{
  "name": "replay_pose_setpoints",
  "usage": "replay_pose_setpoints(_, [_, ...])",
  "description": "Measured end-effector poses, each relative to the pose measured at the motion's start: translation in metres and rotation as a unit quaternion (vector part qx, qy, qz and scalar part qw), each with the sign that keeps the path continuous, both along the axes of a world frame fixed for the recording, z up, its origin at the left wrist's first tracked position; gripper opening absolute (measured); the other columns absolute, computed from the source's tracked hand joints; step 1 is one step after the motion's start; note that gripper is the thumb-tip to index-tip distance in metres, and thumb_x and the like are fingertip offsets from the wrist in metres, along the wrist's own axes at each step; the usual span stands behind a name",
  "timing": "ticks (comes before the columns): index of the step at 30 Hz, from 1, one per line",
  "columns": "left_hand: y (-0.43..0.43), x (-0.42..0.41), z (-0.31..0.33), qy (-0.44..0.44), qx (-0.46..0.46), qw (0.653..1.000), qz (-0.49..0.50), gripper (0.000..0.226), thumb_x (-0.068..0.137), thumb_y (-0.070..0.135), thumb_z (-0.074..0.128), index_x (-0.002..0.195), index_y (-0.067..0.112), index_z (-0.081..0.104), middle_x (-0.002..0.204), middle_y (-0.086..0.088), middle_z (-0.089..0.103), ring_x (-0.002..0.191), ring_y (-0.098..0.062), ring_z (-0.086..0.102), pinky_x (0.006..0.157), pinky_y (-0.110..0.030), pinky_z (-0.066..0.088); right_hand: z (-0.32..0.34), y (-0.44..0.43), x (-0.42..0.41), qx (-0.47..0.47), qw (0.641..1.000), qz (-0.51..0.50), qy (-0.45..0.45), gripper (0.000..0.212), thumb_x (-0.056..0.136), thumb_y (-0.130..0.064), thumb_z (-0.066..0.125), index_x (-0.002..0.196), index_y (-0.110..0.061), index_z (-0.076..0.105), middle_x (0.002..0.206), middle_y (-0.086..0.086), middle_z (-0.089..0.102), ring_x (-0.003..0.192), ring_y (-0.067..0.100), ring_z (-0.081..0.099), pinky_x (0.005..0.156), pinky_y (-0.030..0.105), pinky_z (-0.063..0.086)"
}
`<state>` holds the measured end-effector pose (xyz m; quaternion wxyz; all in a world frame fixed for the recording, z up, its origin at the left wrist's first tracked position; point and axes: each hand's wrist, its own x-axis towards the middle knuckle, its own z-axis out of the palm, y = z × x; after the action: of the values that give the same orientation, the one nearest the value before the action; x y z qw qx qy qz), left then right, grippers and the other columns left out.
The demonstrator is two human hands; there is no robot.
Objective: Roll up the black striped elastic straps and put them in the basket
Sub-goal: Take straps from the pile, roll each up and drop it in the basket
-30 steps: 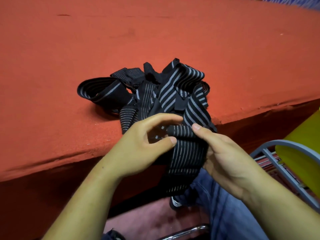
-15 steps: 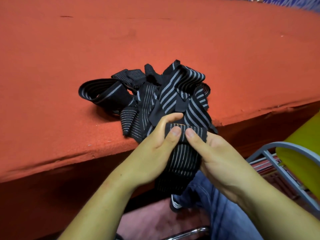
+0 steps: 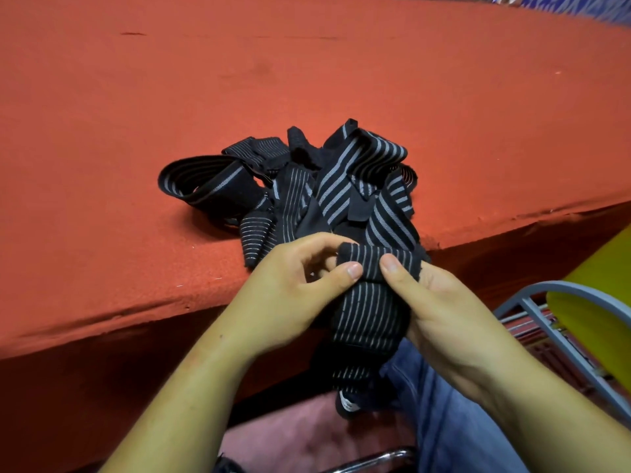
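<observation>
red table [image 3: 136,138] | left hand [image 3: 283,302], right hand [image 3: 440,312]: thumbs on top | grips pinch rolled strap [image 3: 372,305]

Head-worn camera looks forward and down, close over left hand [image 3: 290,295], right hand [image 3: 444,319] and table [image 3: 307,80].

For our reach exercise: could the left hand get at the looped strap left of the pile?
Probably yes, once it lets go: the left hand pinches the half-rolled strap, but the looped strap lies uncovered on the table, nothing between.

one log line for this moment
strap: end rolled | left hand: pinches strap | right hand: pinches strap | pile: on table
</observation>
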<state>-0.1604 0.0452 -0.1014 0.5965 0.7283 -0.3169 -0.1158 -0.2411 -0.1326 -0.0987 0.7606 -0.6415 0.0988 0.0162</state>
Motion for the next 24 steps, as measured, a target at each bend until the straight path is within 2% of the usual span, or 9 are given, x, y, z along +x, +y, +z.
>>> replay_pose_setpoints(4, [-0.001, 0.001, -0.001, -0.013, -0.006, 1.000, 0.001, 0.014, 0.098, 0.019, 0.069, 0.111, 0.024, 0.073, 0.096, -0.012, 0.072, 0.092, -0.034, 0.067, 0.085, -0.050, 0.055, 0.004, -0.001, -0.001, 0.044, 0.998, 0.036, 0.034, 0.045, 0.106, -0.036, 0.046, 0.131, -0.009, 0.071, 0.127, 0.008, 0.076, 0.122, 0.022, 0.071, 0.101, 0.034, 0.059])
replay_pose_setpoints(6, [-0.001, 0.001, -0.001, -0.029, -0.013, 0.999, 0.005, 0.019, 0.097, 0.017, 0.070, 0.114, 0.025, 0.073, 0.099, -0.003, 0.075, 0.093, -0.025, 0.070, 0.088, -0.040, 0.057, 0.004, -0.002, -0.002, 0.050, 0.996, 0.040, 0.061, 0.050, 0.103, -0.045, 0.046, 0.131, -0.010, 0.071, 0.125, 0.010, 0.076, 0.119, 0.023, 0.073, 0.096, 0.036, 0.059])
replay_pose_setpoints(9, [0.000, 0.002, -0.001, -0.037, -0.027, 0.999, 0.022, 0.028, 0.093, 0.008, 0.073, 0.114, 0.027, 0.074, 0.104, 0.010, 0.077, 0.097, -0.004, 0.072, 0.088, -0.018, 0.052, 0.005, -0.003, -0.003, 0.069, 0.993, 0.043, 0.087, 0.057, 0.098, -0.055, 0.047, 0.128, -0.013, 0.072, 0.123, 0.012, 0.077, 0.117, 0.025, 0.073, 0.098, 0.041, 0.054])
replay_pose_setpoints(13, [-0.002, 0.002, -0.001, -0.031, -0.034, 0.999, 0.027, 0.029, 0.090, 0.001, 0.074, 0.112, 0.020, 0.077, 0.099, 0.012, 0.071, 0.081, 0.007, 0.064, 0.077, -0.007, 0.045, 0.007, -0.002, -0.002, 0.084, 0.992, 0.049, 0.079, 0.060, 0.097, -0.059, 0.044, 0.129, -0.018, 0.073, 0.128, 0.009, 0.075, 0.121, 0.023, 0.071, 0.104, 0.044, 0.051])
replay_pose_setpoints(15, [-0.001, 0.002, -0.001, -0.027, -0.029, 0.999, 0.017, 0.031, 0.090, 0.000, 0.073, 0.112, 0.021, 0.076, 0.102, 0.016, 0.069, 0.085, 0.006, 0.064, 0.077, -0.008, 0.045, 0.007, -0.003, -0.001, 0.094, 0.992, 0.047, 0.065, 0.055, 0.099, -0.054, 0.045, 0.123, -0.017, 0.078, 0.128, 0.011, 0.075, 0.122, 0.024, 0.071, 0.105, 0.044, 0.050])
replay_pose_setpoints(18, [0.001, 0.001, 0.000, -0.007, -0.006, 1.000, -0.014, 0.044, 0.091, 0.000, 0.073, 0.127, 0.025, 0.066, 0.121, 0.011, 0.070, 0.113, -0.002, 0.066, 0.093, -0.015, 0.048, 0.008, -0.004, 0.000, 0.079, 0.995, 0.044, 0.040, 0.046, 0.105, -0.039, 0.047, 0.129, -0.009, 0.073, 0.127, 0.015, 0.075, 0.122, 0.028, 0.071, 0.105, 0.042, 0.056])
replay_pose_setpoints(21, [0.001, -0.003, 0.000, 0.061, -0.005, 0.997, -0.057, 0.058, 0.094, 0.023, 0.068, 0.147, 0.031, 0.047, 0.137, 0.013, 0.063, 0.130, -0.002, 0.057, 0.104, -0.019, 0.046, 0.008, -0.003, 0.000, 0.059, 0.997, 0.046, 0.018, 0.041, 0.106, -0.029, 0.047, 0.137, -0.010, 0.066, 0.127, 0.017, 0.074, 0.122, 0.031, 0.070, 0.103, 0.038, 0.058])
replay_pose_setpoints(24, [-0.005, -0.008, -0.001, 0.066, 0.015, 0.997, -0.041, 0.056, 0.097, 0.047, 0.055, 0.151, 0.044, 0.039, 0.142, 0.020, 0.059, 0.133, 0.005, 0.052, 0.115, -0.028, 0.040, 0.009, 0.001, 0.000, 0.039, 0.998, 0.047, -0.001, 0.038, 0.105, -0.024, 0.048, 0.135, -0.009, 0.066, 0.125, 0.015, 0.075, 0.120, 0.028, 0.072, 0.096, 0.031, 0.060])
